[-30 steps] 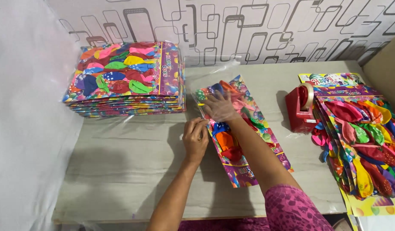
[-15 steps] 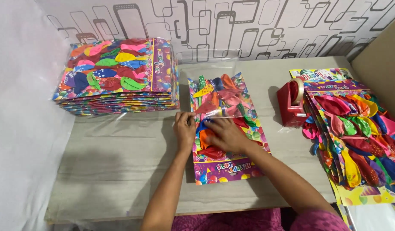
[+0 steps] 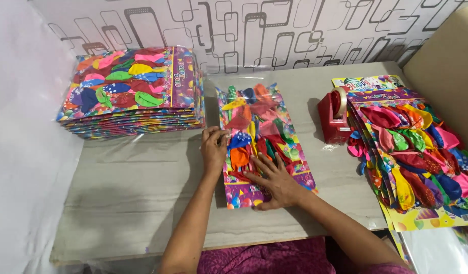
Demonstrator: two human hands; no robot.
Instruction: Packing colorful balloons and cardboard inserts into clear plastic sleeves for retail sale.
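The right hand [image 3: 277,183] lies flat, fingers spread, pressing the near end of a balloon packet [image 3: 262,137] on the worktop [image 3: 142,193]; its grip holds nothing. The left hand [image 3: 214,147] pinches the packet's left edge between fingertips. Farther left sits a stack of packets [image 3: 132,91]; right, a red tape dispenser [image 3: 334,116] beside loose balloon cards [image 3: 411,152].

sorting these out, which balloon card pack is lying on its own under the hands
The middle balloon pack, flat between the left stack and right pile; both hands rest on it.
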